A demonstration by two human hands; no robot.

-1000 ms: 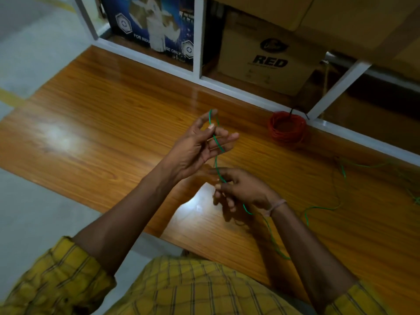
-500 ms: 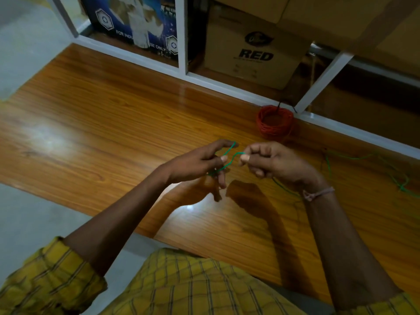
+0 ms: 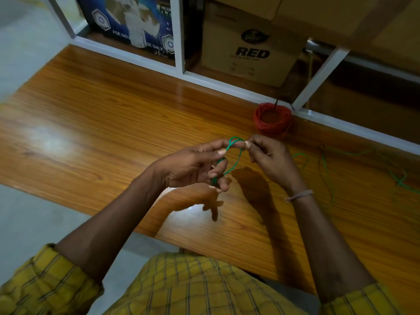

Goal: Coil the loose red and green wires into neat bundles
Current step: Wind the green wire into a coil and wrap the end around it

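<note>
A thin green wire (image 3: 236,159) forms a small loop between my two hands above the wooden table. My left hand (image 3: 195,165) pinches the loop's lower part with thumb and fingers. My right hand (image 3: 268,153) pinches the loop's top between thumb and forefinger. The rest of the green wire trails loose across the table to the right (image 3: 327,173). A red wire bundle (image 3: 272,120), coiled into a ring, lies on the table just beyond my right hand, against the white frame.
The wooden table (image 3: 113,123) ends at a white metal shelf frame (image 3: 227,80) at the back. Behind the frame stand a cardboard box marked RED (image 3: 250,48) and a blue printed box (image 3: 131,21). Grey floor lies to the left.
My right hand rose from below to meet the left at table height. Both hands shifted right, and the green wire now forms a wider loop between them.
</note>
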